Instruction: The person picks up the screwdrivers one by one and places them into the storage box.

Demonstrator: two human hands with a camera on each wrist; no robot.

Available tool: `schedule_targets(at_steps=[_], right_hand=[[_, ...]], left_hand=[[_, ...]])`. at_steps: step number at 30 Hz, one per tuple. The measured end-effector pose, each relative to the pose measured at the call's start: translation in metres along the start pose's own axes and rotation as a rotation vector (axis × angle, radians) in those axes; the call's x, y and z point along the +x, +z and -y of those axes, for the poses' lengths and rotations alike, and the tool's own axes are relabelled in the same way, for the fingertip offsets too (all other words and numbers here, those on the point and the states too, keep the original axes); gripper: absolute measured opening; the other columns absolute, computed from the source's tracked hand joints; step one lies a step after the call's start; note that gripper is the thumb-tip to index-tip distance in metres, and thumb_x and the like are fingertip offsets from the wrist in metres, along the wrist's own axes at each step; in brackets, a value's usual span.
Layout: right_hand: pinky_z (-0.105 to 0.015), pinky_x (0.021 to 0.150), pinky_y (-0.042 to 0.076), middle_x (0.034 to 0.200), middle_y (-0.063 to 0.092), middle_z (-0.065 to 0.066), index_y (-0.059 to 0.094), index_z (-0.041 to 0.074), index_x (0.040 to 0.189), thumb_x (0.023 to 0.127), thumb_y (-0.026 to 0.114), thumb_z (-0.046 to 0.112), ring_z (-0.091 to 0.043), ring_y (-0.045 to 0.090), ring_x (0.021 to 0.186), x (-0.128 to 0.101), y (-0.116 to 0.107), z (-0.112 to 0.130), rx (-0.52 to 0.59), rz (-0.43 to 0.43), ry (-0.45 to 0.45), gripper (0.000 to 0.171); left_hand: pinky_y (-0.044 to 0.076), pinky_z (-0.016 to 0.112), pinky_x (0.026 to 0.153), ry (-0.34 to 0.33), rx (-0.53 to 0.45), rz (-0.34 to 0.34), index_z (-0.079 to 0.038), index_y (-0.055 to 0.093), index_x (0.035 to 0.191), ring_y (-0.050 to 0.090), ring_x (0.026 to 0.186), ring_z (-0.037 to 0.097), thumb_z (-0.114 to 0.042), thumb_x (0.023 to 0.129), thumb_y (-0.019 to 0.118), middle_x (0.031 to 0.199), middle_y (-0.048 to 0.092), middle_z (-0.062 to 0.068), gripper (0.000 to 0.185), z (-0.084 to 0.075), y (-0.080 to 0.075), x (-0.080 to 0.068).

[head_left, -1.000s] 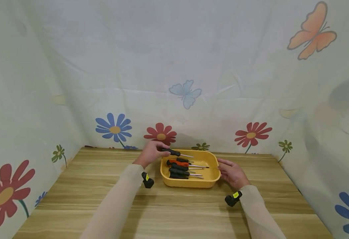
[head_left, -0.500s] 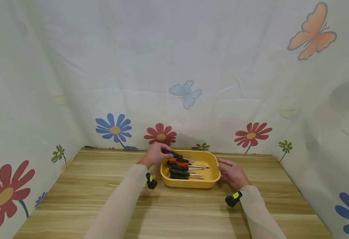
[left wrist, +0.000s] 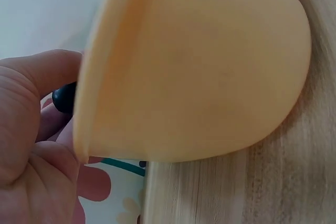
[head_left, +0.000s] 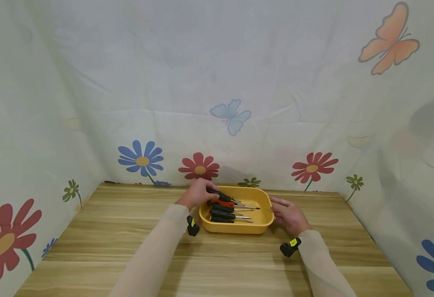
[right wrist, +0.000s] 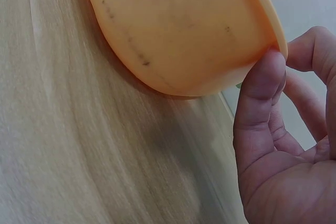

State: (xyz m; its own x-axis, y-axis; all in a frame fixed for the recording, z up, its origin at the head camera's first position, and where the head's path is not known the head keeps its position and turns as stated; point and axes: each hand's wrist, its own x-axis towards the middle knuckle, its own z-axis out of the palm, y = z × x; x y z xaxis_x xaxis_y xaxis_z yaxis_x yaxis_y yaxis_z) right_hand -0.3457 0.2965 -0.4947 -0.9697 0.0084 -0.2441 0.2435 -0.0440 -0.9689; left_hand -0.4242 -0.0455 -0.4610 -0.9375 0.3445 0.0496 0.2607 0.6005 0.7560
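a person's left hand (head_left: 196, 194) curls its fingers around a black screwdriver (head_left: 220, 195) over a yellow tray (head_left: 235, 227) of screwdrivers on a wooden table (head_left: 127, 247). the right hand (head_left: 289, 214), fingers loosely spread, touches the tray's right rim.

Over the last second the left hand (head_left: 196, 193) has come down and to the right toward the yellow tray (head_left: 265, 222), carrying the black-handled screwdriver (head_left: 220, 195) with it. A second ago the tool was held above the tray's far left corner with its shaft clear of the others; now its handle lies low inside the tray at that corner, close against the orange-handled screwdriver (head_left: 222, 203) beneath it. The left forearm has shifted right too, so the wrist-worn camera (head_left: 192, 226) now sits just beside the tray's left wall.
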Motion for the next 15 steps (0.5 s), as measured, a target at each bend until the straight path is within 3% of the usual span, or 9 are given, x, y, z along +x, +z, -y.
schedule_targets(at_steps=[6,15], right_hand=[[-0.027,0.077,0.061,0.114,0.077,-0.009,0.052,0.006,0.149,0.1,0.067,0.015,-0.014,0.072,0.085,0.0009,-0.0001,-0.0006,-0.004,-0.004,-0.003,0.052],[-0.026,0.074,0.061,0.11,0.077,-0.008,0.052,0.006,0.149,0.1,0.067,0.015,-0.014,0.071,0.082,0.0017,-0.0003,-0.0017,-0.008,-0.003,-0.007,0.053]], left_hand=[[0.061,0.036,0.088,0.027,0.02,0.019,-0.016,0.082,0.105,0.068,0.09,0.016,-0.015,0.086,0.084,0.104,0.076,0.001,0.019,-0.0038,0.0027,-0.0003],[0.06,0.037,0.093,0.042,0.08,0.048,-0.016,0.082,0.105,0.068,0.091,0.016,-0.016,0.086,0.084,0.104,0.076,0.0,0.02,-0.0035,0.0077,0.0043]])
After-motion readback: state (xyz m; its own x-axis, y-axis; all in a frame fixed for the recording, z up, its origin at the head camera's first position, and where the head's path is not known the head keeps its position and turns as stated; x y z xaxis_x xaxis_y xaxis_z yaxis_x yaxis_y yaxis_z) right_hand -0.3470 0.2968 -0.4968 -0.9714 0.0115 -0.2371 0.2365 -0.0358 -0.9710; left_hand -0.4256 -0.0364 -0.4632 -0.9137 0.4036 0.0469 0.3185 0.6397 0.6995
